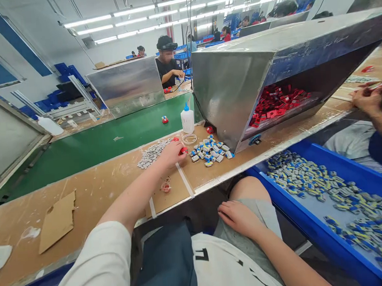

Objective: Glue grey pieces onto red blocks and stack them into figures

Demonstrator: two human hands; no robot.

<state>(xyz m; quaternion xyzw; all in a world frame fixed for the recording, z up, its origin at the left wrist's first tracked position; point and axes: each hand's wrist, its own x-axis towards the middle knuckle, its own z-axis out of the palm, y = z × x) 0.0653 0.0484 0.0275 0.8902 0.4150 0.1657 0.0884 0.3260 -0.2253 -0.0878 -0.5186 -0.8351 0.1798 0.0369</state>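
Note:
My left hand (170, 156) reaches over the bench, its fingers closed around a small red plastic piece (183, 150). Right beside it lies a heap of small grey flat pieces (151, 155). On the other side of the hand is a pile of small blue, white and grey blocks (210, 150). My right hand (239, 217) rests on my thigh, fingers lying flat and holding nothing. Another bit of red (176, 139) shows just past my left hand; whether I hold it, I cannot tell.
A white squeeze bottle (187, 119) stands behind the piles. The metal bin (233, 94) holds many red pieces (280, 102). Blue tray (276, 189) at right contains many small blocks. A green conveyor (129, 130) runs behind the bench. A co-worker's hands (369, 97) are at far right.

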